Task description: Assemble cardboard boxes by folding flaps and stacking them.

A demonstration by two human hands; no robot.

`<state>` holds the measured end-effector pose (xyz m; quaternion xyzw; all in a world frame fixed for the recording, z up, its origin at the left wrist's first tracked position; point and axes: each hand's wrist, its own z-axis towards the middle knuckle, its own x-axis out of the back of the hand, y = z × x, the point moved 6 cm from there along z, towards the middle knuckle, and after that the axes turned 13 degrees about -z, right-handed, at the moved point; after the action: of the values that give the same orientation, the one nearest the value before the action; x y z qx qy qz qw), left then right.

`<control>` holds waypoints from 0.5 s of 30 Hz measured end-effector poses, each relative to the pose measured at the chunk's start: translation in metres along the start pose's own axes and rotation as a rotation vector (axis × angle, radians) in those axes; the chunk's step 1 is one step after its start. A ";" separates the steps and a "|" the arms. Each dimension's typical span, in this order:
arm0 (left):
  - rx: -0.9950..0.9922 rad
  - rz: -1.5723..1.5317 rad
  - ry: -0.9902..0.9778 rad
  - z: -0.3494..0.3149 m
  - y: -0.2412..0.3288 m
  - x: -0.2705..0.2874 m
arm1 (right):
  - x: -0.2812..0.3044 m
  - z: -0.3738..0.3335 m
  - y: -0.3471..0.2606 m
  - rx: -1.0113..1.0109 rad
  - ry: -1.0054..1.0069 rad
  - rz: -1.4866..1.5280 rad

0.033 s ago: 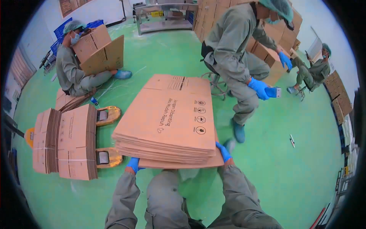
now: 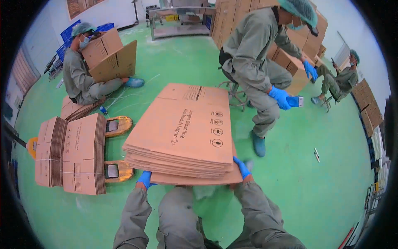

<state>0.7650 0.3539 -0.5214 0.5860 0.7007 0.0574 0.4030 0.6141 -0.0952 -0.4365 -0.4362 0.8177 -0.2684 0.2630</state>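
A thick stack of flattened cardboard boxes [image 2: 182,128] lies in front of me, brown with dark print on its top sheet. The bottom sheet [image 2: 195,179] juts out toward me beneath the others. At its near left corner, my left hand [image 2: 145,179], in a blue glove, is closed on the stack's edge with the fingertips hidden under the cardboard. My right hand [image 2: 243,168], also blue-gloved, grips the near right side, its fingers partly hidden by the sheets.
To the left, tied bundles of flattened boxes [image 2: 84,153] rest on a yellow pallet jack [image 2: 120,172]. A seated co-worker [image 2: 253,54] holds a blue tape dispenser [image 2: 295,101]. Another person [image 2: 78,68] sits with cartons [image 2: 114,62]. Two pens [image 2: 316,154] lie on the green floor.
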 end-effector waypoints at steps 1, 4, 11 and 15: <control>-0.007 0.019 0.004 -0.011 0.003 -0.008 | 0.004 0.005 0.012 0.016 -0.019 0.040; 0.018 0.166 0.125 -0.054 0.010 -0.039 | 0.006 -0.022 0.031 0.052 -0.098 0.053; 0.032 0.065 -0.200 -0.068 -0.036 -0.042 | 0.020 -0.055 0.072 0.020 -0.164 0.187; -0.163 0.218 -0.259 -0.090 -0.056 -0.038 | 0.042 -0.072 0.119 -0.010 -0.059 0.245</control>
<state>0.6644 0.3386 -0.4732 0.6261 0.5684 0.0814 0.5275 0.4783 -0.0597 -0.4727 -0.3421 0.8581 -0.2170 0.3156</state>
